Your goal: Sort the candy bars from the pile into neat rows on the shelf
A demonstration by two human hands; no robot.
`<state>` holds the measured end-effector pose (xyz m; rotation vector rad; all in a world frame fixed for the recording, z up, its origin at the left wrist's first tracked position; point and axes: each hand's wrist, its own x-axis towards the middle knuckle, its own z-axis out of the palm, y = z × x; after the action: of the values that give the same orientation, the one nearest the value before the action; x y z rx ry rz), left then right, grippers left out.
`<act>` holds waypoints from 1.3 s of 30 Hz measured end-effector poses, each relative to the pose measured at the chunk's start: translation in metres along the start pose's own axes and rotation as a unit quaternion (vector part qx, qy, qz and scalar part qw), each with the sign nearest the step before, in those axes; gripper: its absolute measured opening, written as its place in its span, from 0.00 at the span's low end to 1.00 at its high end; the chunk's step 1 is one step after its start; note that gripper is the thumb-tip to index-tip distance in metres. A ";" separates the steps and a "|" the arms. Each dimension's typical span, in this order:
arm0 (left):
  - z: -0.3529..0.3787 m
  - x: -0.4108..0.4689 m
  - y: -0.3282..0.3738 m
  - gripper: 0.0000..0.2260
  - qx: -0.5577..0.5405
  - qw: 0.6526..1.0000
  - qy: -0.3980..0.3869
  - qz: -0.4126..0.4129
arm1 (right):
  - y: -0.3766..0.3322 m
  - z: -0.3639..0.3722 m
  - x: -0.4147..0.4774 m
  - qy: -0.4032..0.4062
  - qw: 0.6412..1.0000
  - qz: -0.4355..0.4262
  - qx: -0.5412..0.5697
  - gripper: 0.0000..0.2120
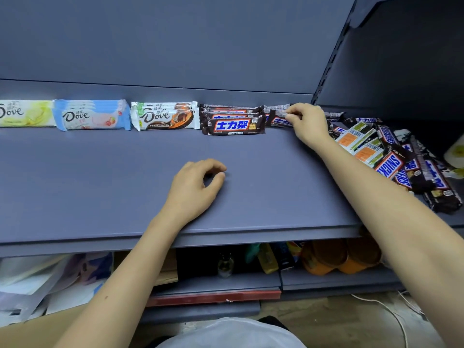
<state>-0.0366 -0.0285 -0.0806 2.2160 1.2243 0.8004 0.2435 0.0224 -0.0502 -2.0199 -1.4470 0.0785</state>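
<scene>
while our left hand rests empty and loosely curled on the shelf, our right hand pinches a bar, likely aligning it beside the row, near the pile.

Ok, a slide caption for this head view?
Right hand pinches a Snickers bar beside the sorted row on the shelf; left hand rests open; unsorted pile at right.

The shelf holds 3 Dove stacks: 1 green stack, 1 blue stack showing about 4 bars and 1 brown stack showing about 3. Next come 2 more: the first Snickers stack shows about 4 bars, and the second Snickers stack is too hidden to count. 1 mixed pile lies at the right.
</scene>
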 end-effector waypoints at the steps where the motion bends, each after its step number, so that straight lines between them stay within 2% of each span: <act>1: 0.000 0.000 0.000 0.07 -0.001 1.000 0.000 -0.003 | 0.002 0.000 0.003 0.001 1.000 0.010 -0.009 0.10; 5: 0.000 0.001 0.000 0.07 -0.006 1.000 -0.003 -0.008 | 0.002 0.004 0.008 0.001 0.998 0.019 -0.053 0.09; 12: -0.001 0.003 -0.001 0.06 -0.013 1.000 -0.001 -0.010 | -0.002 0.013 0.008 0.016 1.000 -0.012 -0.024 0.09; 18: -0.001 0.003 -0.001 0.06 -0.013 1.000 -0.002 -0.011 | 0.001 0.017 0.005 -0.008 0.999 -0.022 -0.032 0.12; 24: -0.001 0.001 -0.001 0.06 -0.015 1.000 -0.002 -0.006 | 0.002 0.017 -0.002 0.010 0.997 -0.056 -0.045 0.11; 27: -0.002 0.001 0.000 0.07 -0.023 1.000 -0.004 -0.008 | 0.005 0.009 -0.005 0.053 0.995 -0.069 -0.054 0.11; 31: -0.001 0.000 0.000 0.07 -0.023 1.000 -0.001 -0.002 | 0.013 -0.008 -0.002 0.109 0.992 -0.005 -0.068 0.14; 35: -0.001 0.000 0.000 0.07 -0.023 1.000 0.000 -0.003 | 0.028 -0.014 0.003 0.030 0.984 0.077 -0.158 0.16; 37: -0.001 0.000 0.001 0.07 -0.021 1.000 -0.002 -0.001 | 0.033 -0.015 0.005 -0.004 0.982 0.085 -0.168 0.16; 39: 0.000 0.000 0.000 0.07 -0.007 1.000 -0.004 0.008 | 0.036 -0.017 0.005 0.000 0.984 0.088 -0.157 0.17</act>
<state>-0.0367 -0.0286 -0.0800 2.2177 1.1947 0.8033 0.2816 0.0123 -0.0545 -2.4005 -1.3435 -0.0812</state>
